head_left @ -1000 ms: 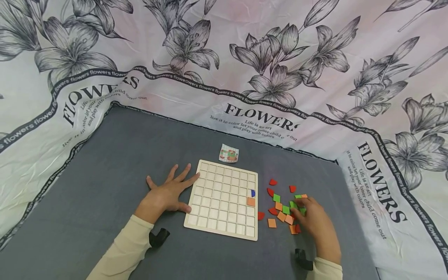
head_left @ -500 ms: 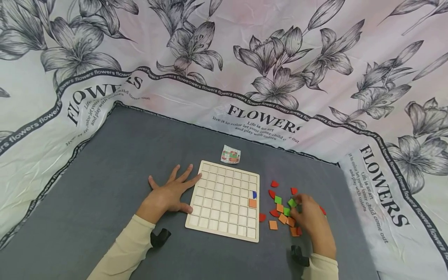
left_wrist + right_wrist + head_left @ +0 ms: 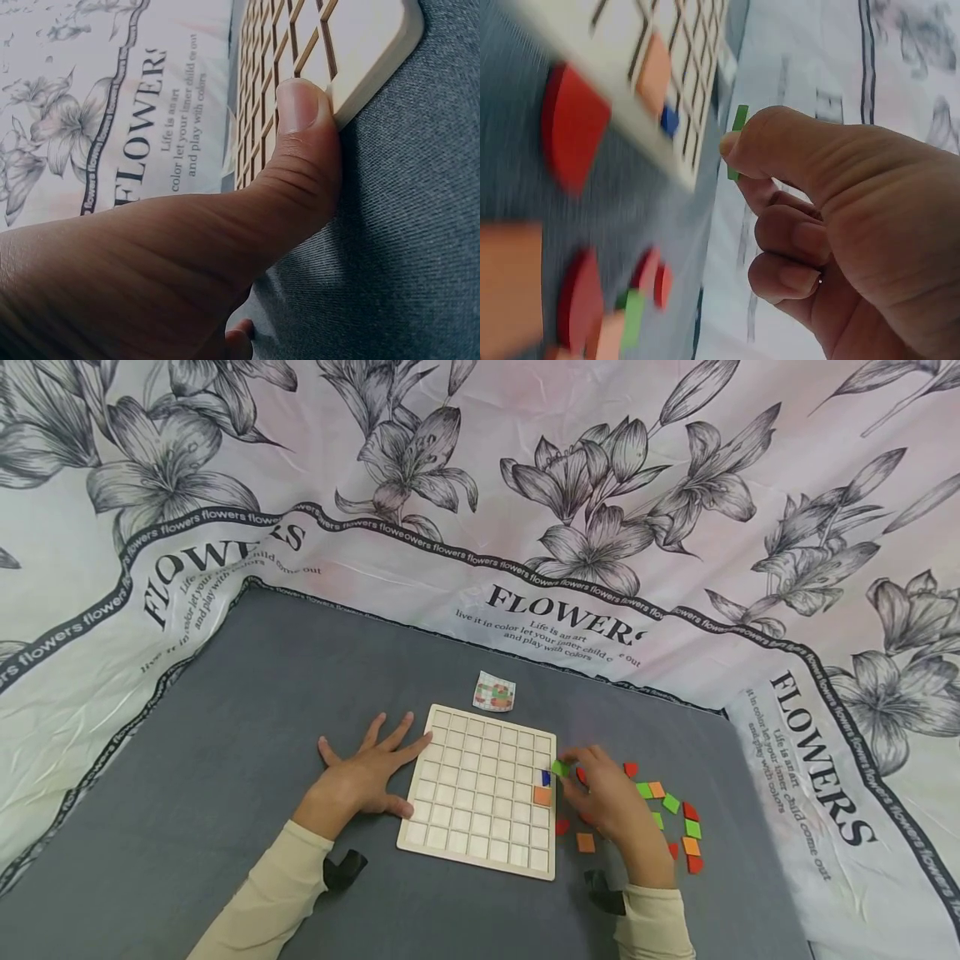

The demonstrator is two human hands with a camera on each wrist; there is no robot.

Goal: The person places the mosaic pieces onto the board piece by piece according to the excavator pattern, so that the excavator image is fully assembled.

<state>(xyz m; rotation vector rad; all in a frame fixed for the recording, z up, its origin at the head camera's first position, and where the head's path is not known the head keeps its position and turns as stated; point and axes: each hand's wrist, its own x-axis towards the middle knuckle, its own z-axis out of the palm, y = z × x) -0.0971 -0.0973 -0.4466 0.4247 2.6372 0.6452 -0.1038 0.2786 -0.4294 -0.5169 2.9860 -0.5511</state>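
A pale wooden grid board [image 3: 468, 788] lies on the grey cloth. Along its right side, a blue piece [image 3: 546, 778] and an orange square tile [image 3: 542, 797] sit in its cells. My left hand [image 3: 356, 785] rests at the board's left edge with fingers spread; in the left wrist view the thumb [image 3: 307, 142] presses the rim near a corner. Between thumb and index finger my right hand [image 3: 615, 802] pinches a green square tile [image 3: 559, 768], beside the board's right edge. The right wrist view shows that tile [image 3: 740, 118] held edge-on, the other fingers curled.
Loose red, green and orange pieces lie right of the board, including a green tile [image 3: 671, 802] and an orange square [image 3: 586, 842]; my right hand hides some. A small card with a coloured pattern [image 3: 494, 692] lies behind the board. Flower-printed cloth [image 3: 420, 577] borders the table.
My right hand has moved left from the loose pieces to the board's right edge, bringing a green tile with it. Pieces it covered now show. My left hand stays in place.
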